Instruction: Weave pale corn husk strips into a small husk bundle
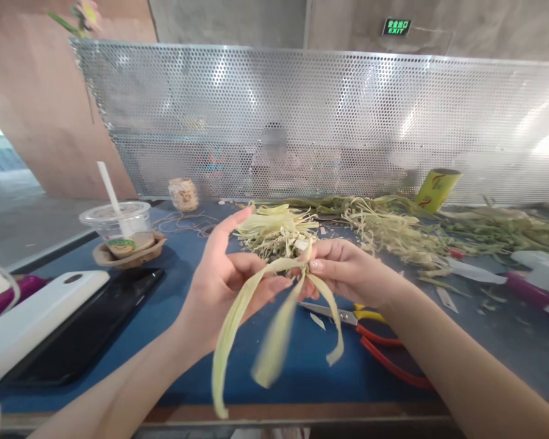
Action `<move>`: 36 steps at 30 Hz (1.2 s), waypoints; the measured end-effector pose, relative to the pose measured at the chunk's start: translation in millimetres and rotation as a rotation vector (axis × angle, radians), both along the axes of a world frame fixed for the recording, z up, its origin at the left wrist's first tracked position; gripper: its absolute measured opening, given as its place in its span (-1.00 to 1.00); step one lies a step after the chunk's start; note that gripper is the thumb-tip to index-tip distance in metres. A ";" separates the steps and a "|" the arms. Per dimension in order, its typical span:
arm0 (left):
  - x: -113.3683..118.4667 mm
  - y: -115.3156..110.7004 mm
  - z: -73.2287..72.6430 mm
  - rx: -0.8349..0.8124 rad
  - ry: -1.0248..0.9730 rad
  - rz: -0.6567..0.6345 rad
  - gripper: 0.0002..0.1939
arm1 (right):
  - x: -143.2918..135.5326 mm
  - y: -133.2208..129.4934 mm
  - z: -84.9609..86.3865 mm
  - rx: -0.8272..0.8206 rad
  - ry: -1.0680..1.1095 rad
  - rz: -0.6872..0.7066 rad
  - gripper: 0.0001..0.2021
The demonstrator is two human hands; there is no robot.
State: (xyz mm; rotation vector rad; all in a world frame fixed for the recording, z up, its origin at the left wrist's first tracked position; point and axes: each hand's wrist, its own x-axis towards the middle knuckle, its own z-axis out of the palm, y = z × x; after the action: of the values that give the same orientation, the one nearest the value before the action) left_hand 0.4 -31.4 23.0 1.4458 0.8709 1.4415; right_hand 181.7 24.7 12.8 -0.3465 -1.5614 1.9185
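Over the front middle of the table, both of my hands are at a small bundle of pale green strips that look like corn husk. My right hand pinches the bundle at its gathered top between thumb and fingers. Three strips hang below, the middle one blurred. My left hand has its index finger raised, while its thumb and bent fingers close around the left strip beside the gathered point. Some of its fingertips are hidden behind the strip. Under my right hand lie scissors with red and yellow handles, blades pointing left.
Behind my hands sits a heap of husk strips, with more dried strands to the right. A lidded cup, a black phone and a white device are left. A perforated metal screen borders the table; a purple-handled tool lies right.
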 end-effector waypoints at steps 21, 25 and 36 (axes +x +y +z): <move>-0.2 6.2 -5.5 -0.167 -0.080 -0.114 0.07 | -8.6 -8.0 2.3 0.461 -0.174 -0.366 -0.85; -0.2 5.4 -5.9 -0.176 -0.061 -0.149 0.05 | -8.7 -5.8 -2.2 0.411 -0.071 -0.442 -0.90; 1.0 3.8 -7.4 -0.160 -0.068 -0.252 -0.09 | -10.1 -7.9 -2.1 0.357 -0.072 -0.451 -0.85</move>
State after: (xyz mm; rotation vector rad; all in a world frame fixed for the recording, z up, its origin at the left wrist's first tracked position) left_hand 1.4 -27.6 15.7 1.3271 0.7167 1.1986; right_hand 171.6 16.8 10.7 -0.5602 -1.6647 1.2735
